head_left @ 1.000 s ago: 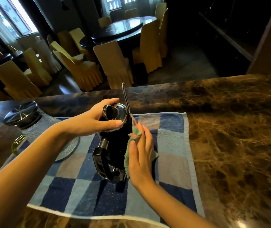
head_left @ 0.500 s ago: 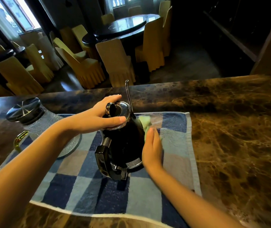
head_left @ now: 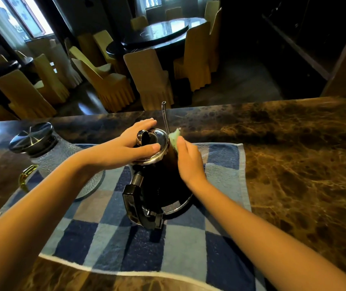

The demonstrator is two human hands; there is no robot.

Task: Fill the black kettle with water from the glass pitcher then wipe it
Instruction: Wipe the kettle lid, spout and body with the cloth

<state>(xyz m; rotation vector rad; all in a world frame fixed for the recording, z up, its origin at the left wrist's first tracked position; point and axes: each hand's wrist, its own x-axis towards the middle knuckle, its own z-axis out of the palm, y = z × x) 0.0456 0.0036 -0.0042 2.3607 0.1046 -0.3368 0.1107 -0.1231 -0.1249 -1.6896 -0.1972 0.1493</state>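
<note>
The black kettle [head_left: 157, 185] stands upright on a blue checked towel [head_left: 189, 248], its handle toward me and its thin spout rising at the back. My left hand [head_left: 126, 148] grips its shiny metal lid from the left. My right hand [head_left: 190, 162] presses a light green cloth [head_left: 174, 136] against the kettle's upper right side, near the base of the spout. The glass pitcher [head_left: 63, 158] with a dark metal lid stands at the left, partly hidden behind my left forearm.
The brown marble counter [head_left: 293, 164] stretches to the right of the towel and ends at a far edge. Beyond it are covered chairs [head_left: 147, 78] and a round dining table. A yellow-green pitcher handle [head_left: 26, 175] shows at the left.
My right hand with the green cloth has slid up the kettle's right side, from low near the base to the top by the spout. My left hand stays on the lid.
</note>
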